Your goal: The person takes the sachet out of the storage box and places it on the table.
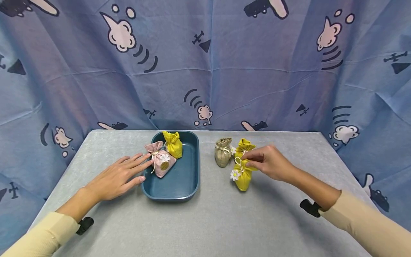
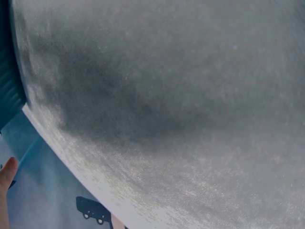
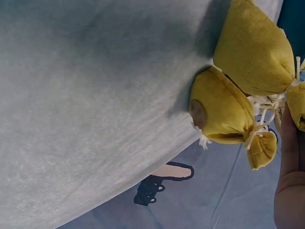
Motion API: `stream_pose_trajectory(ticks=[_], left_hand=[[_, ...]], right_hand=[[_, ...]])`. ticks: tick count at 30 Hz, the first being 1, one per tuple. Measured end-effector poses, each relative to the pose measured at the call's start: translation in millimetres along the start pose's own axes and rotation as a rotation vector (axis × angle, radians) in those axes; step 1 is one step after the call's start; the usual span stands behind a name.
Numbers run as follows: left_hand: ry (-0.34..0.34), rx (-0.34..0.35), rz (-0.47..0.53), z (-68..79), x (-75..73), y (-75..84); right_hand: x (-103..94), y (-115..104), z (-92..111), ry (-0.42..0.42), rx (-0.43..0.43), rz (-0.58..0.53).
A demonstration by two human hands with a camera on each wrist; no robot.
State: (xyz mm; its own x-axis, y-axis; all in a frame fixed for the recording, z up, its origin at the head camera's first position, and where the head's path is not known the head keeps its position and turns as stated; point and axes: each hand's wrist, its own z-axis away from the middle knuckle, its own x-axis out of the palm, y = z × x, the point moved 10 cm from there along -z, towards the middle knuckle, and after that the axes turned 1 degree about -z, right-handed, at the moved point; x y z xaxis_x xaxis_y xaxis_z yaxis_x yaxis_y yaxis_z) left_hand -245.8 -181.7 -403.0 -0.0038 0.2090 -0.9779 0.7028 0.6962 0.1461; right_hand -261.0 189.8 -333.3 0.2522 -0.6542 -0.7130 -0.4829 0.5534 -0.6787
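Observation:
My right hand (image 1: 273, 164) pinches the gathered neck of a yellow drawstring pouch (image 1: 244, 180) with a white flower; in the right wrist view this pouch (image 3: 255, 55) hangs at upper right. Close behind it stands a second yellow pouch (image 1: 243, 144), partly covered in the head view. A khaki pouch (image 1: 221, 156) stands to their left. My left hand (image 1: 112, 180) reaches over the left rim of a blue tray (image 1: 189, 182), its fingers extended at a pink pouch (image 1: 163, 164). Whether they touch it I cannot tell. Another yellow pouch (image 1: 174, 146) is behind the pink one.
A grey cloth-covered table (image 1: 205, 228) carries the tray and pouches. Its far edge meets a blue patterned curtain (image 1: 205, 71). The left wrist view shows mostly table surface (image 2: 190, 95), with a bit of the tray (image 2: 7, 71) at the left.

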Motion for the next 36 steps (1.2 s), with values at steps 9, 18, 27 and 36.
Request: stream_pose_trajectory(ticks=[9,18,27,36], left_hand=[[-0.002,-0.001,0.001,-0.4,0.4,0.0],[0.003,0.001,0.004,-0.5,0.3,0.2],[0.004,0.001,0.001,-0.8,0.3,-0.1],[-0.006,-0.002,0.004,-0.4,1.0,0.0]], right_hand=[[3.6,9.8,1.3,-0.021,0.024,0.003],[11.5,10.9,-1.1,-0.083,0.037,0.019],[15.2,0.7,-4.3,-0.096,-0.028,0.055],[14.6,-4.6,-9.2,-0.095,-0.029,0.072]])
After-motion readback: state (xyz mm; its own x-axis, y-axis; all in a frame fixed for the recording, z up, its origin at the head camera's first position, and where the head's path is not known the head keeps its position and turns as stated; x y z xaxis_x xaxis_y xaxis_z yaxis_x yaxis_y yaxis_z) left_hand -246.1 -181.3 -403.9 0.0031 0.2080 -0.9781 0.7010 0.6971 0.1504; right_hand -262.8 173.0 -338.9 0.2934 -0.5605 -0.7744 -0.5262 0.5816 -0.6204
